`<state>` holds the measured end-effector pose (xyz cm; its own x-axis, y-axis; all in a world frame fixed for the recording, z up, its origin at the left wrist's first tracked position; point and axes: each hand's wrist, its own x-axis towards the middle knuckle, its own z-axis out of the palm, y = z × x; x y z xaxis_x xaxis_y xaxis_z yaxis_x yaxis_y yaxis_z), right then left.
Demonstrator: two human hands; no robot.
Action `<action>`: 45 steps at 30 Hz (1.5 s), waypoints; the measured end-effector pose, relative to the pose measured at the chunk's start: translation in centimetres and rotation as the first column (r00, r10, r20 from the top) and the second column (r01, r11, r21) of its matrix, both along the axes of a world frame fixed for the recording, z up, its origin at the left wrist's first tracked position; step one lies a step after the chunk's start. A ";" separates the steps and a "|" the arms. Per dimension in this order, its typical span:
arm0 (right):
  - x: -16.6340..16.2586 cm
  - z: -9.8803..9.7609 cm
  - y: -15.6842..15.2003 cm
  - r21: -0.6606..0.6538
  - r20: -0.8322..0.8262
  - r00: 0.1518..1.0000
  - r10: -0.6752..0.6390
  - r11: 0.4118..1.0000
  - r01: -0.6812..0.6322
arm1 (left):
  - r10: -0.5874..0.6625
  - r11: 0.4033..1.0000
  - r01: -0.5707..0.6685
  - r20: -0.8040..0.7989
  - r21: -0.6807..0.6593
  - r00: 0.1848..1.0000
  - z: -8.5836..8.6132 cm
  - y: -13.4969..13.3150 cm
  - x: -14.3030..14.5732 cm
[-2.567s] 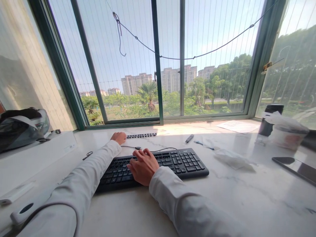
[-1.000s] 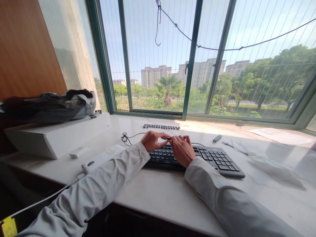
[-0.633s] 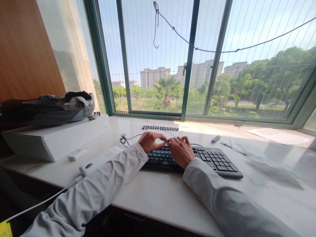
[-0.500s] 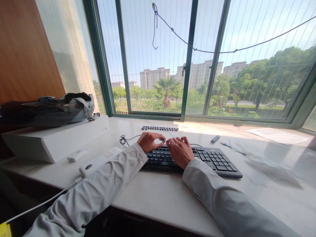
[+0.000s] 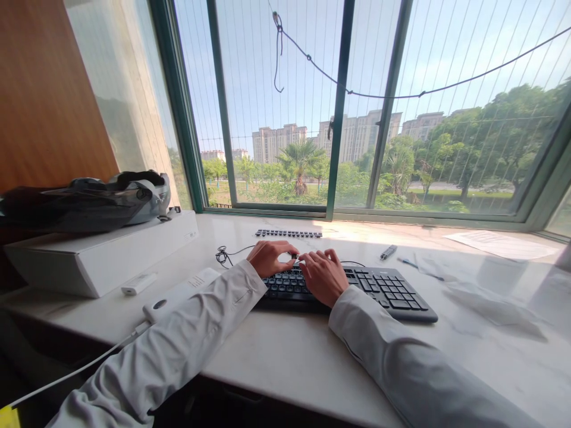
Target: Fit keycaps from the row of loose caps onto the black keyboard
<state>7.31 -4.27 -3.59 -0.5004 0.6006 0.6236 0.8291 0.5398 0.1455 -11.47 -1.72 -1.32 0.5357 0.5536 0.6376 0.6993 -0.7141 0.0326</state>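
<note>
A black keyboard [image 5: 383,291] lies on the white marble sill [image 5: 285,356] in front of me. My left hand [image 5: 267,258] is at the keyboard's back edge, thumb and forefinger pinched on a small dark piece [image 5: 295,257] that looks like a keycap. Next to it my right hand [image 5: 323,274] rests on the upper key rows, fingers spread, its fingertips almost touching that piece. A loose strip of dark keys [image 5: 288,233] lies farther back by the window. Both arms wear pale long sleeves.
A coiled thin cable [image 5: 223,255] lies left of the keyboard. A white box [image 5: 111,252] carrying a helmet [image 5: 89,199] stands at the left, with a flat white device [image 5: 178,292] on a cord and a small white stick [image 5: 139,283] in front. A marker [image 5: 388,252], paper [image 5: 499,245] and tissue [image 5: 491,303] lie right.
My left hand came back from the key strip to the keyboard's back edge and met my right hand's fingertips there. The view swung left and steadied; the hands barely move in the last second.
</note>
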 end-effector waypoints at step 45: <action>-1.5 0.1 -1.9 -0.158 0.110 0.945 0.307 0.944 -0.289 | -0.173 0.669 0.048 -0.093 -0.742 0.980 1.8 2.8 -5.6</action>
<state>5.82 -6.18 -3.48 -0.7416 0.4866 0.4618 0.6057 0.7816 0.1491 -17.12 1.04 0.47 0.6734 0.7383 -0.0374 0.6577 -0.5752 0.4864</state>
